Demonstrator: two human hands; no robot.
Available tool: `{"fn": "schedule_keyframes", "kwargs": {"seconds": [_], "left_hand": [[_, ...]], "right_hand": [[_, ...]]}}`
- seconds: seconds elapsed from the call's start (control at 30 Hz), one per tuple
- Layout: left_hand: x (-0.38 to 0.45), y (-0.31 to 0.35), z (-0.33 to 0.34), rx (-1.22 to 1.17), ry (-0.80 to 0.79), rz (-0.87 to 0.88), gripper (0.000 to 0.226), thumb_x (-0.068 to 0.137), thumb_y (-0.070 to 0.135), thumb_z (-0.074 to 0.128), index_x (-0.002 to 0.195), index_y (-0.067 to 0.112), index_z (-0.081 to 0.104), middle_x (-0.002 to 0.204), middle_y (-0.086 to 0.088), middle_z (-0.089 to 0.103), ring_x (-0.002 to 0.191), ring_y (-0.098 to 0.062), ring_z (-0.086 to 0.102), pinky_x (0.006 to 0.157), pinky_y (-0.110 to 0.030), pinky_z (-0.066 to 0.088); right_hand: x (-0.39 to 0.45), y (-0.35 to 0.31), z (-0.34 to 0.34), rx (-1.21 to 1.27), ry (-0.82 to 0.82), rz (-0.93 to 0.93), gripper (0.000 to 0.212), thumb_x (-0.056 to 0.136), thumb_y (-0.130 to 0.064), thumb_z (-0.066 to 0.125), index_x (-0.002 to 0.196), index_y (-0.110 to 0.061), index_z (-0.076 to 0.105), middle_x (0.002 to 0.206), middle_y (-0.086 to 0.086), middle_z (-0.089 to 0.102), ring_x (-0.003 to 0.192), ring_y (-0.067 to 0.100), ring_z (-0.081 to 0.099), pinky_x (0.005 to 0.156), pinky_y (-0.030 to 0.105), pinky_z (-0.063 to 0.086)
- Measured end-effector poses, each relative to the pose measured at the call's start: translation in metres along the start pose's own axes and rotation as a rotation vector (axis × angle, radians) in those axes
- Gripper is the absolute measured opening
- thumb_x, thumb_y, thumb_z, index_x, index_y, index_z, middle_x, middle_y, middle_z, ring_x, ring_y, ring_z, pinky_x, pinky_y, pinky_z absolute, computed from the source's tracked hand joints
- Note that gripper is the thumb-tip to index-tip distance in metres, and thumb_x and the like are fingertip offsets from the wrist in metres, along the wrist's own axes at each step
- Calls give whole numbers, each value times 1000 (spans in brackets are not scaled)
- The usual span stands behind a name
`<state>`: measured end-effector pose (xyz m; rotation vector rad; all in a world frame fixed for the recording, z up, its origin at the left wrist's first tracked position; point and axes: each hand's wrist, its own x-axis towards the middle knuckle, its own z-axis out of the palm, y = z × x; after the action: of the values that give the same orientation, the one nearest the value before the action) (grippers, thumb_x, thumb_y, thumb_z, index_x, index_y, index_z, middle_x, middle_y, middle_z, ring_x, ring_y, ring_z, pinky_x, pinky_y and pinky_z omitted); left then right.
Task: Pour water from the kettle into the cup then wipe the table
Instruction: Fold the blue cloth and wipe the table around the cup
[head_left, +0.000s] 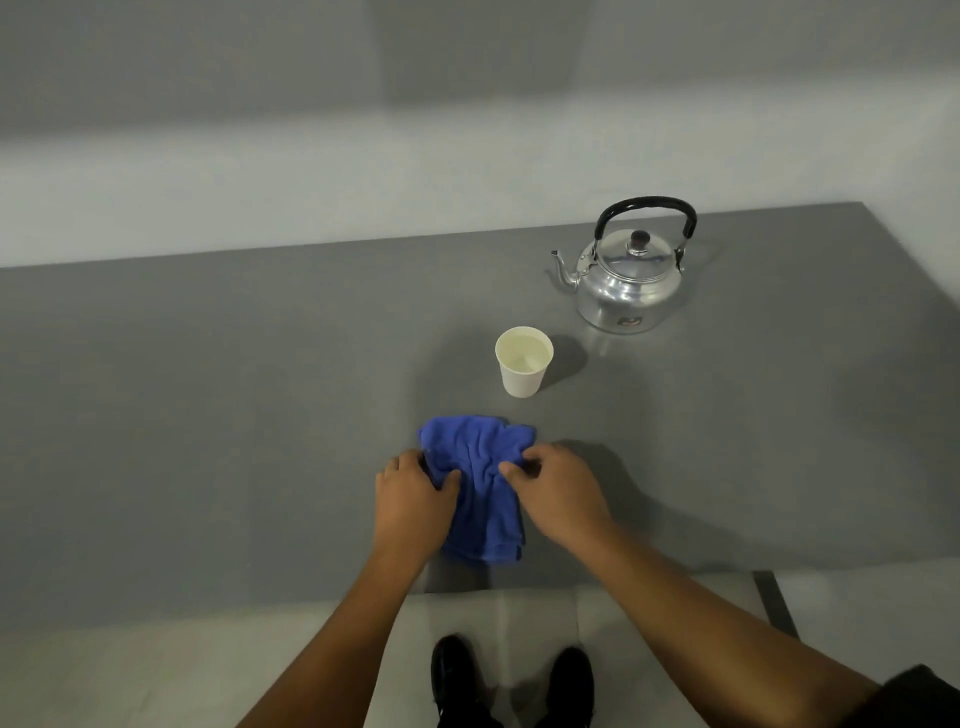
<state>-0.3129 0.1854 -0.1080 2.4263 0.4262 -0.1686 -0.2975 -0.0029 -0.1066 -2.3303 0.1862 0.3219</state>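
Beyond cloth (478, 483): cup (523, 364), kettle (628, 280).

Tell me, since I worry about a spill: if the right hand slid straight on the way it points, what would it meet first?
Its fingers aim forward-left over the blue cloth. So the right hand probably meets cloth first, passing left of the cup; depth is uncertain.

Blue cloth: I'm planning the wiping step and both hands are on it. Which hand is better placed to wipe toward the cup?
Probably the right hand. It grips the blue cloth on the side nearer the cup and kettle; the left hand holds the far side and would cross over.
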Motion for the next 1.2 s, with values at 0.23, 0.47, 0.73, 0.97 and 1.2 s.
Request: {"fn": "schedule_keyframes", "kwargs": {"seconds": [0.23,0.47,0.73,0.97,1.2], "left_hand": [[1,10,3,13,-38,-10,22,93,25,62,81,10,51,83,-8,61,85,-31,60,80,-42,50],[-14,-12,-17,-502,61,-23,5,99,29,62,95,29,58,82,3,70,72,-12,67,57,-21,53],[2,-41,-76,-641,141,26,10,101,25,62,110,23,57,105,2,70,98,-18,69,83,-40,58],[33,-76,-134,-756,67,126,64,99,-5,56,147,32,38,127,-2,71,111,-18,72,92,-41,60],[72,-117,-170,-417,14,75,61,99,-9,40,138,32,61,145,16,56,134,-1,51,119,-26,36]], "right_hand": [[-5,-10,11,134,8,1,15,92,-25,70,95,-29,56,94,-11,63,83,11,64,60,17,41],[-9,-17,8,330,51,-55,22,101,-23,58,102,-41,46,95,-19,62,81,-2,63,60,11,42],[0,-62,19,445,-6,-214,41,98,-2,51,109,-41,60,100,-18,65,94,-12,60,76,4,45],[15,-119,46,380,-133,-392,64,89,9,52,142,-27,57,141,-11,52,125,1,49,96,-1,33],[34,-152,83,249,-377,-353,84,89,6,54,159,-34,29,160,-13,27,133,5,39,88,0,35]]}}
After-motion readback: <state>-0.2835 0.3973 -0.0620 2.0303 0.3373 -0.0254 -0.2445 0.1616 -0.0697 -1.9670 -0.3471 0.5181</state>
